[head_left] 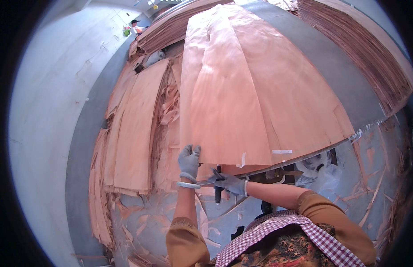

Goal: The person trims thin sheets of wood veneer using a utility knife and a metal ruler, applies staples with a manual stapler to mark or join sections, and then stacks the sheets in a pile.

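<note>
A wide sheet of thin reddish wood veneer (228,102) lies in front of me, with overlapping pieces and long seams running away from me. My left hand (188,161), in a grey glove, is closed on its near left corner. Just below the near edge, my right hand (232,183), also gloved, grips a dark tool with a black cylindrical handle (218,190); its exact kind is hard to make out. Short strips of white tape (282,151) stick to the veneer near that edge.
Stacked veneer sheets (134,133) and torn scraps (170,104) lie on the left. A taller stack (362,53) stands at far right. Clear plastic wrap (327,177) and loose strips litter the floor below the table edge. A person (136,29) is far off at upper left.
</note>
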The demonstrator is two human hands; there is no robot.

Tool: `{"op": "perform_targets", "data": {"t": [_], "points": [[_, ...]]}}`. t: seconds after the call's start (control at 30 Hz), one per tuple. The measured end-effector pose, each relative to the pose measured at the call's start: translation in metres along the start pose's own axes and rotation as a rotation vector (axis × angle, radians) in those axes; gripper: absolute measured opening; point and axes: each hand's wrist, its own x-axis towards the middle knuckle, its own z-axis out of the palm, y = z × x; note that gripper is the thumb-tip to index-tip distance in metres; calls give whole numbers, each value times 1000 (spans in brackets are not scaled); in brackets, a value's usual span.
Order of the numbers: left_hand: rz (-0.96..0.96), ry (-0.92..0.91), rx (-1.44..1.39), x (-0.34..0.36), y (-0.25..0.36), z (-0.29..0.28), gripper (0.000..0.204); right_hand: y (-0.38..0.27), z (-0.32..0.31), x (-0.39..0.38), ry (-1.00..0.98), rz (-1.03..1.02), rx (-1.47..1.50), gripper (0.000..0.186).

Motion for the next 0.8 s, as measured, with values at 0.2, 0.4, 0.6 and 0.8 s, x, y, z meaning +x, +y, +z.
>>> {"op": "perform_targets", "data": {"t": [0.2,0.4,0.6,0.8], "points": [[-57,47,-26,7,-2,-12,15,37,-39,-70,152,-140,-49,30],[-144,45,289,3,-60,-5,23,-9,-34,-156,435,-273,270,43],[-155,-79,497,-18,-89,46,30,-44,-83,-147,551,-9,548,32],[201,112,363,-73,-55,-8,59,-136,-37,-138,444,34,514,27]]}}
